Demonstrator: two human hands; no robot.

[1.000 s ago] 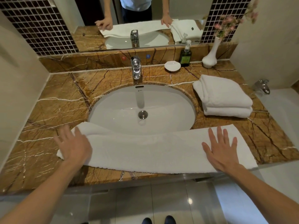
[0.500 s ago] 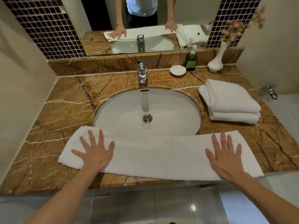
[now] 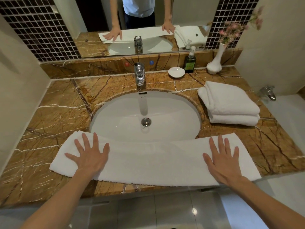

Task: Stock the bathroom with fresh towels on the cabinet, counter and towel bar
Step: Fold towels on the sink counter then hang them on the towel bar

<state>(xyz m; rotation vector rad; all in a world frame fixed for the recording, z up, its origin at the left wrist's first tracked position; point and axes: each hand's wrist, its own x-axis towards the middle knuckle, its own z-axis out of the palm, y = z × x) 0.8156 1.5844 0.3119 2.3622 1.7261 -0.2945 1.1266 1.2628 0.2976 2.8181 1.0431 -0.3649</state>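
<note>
Surroundings: oval white sink (image 3: 173,103), chrome tap (image 3: 140,75), stacked folded white towels (image 3: 231,104) at right.
Towel: long white folded towel (image 3: 153,162) flat along brown veined marble counter (image 3: 49,116).
Hands: left hand (image 3: 91,155) and right hand (image 3: 222,161) flat on towel, fingers spread.

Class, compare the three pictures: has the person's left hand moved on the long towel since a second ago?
Yes. The left hand has slid inward along the long towel, from its left end toward the sink.
</note>
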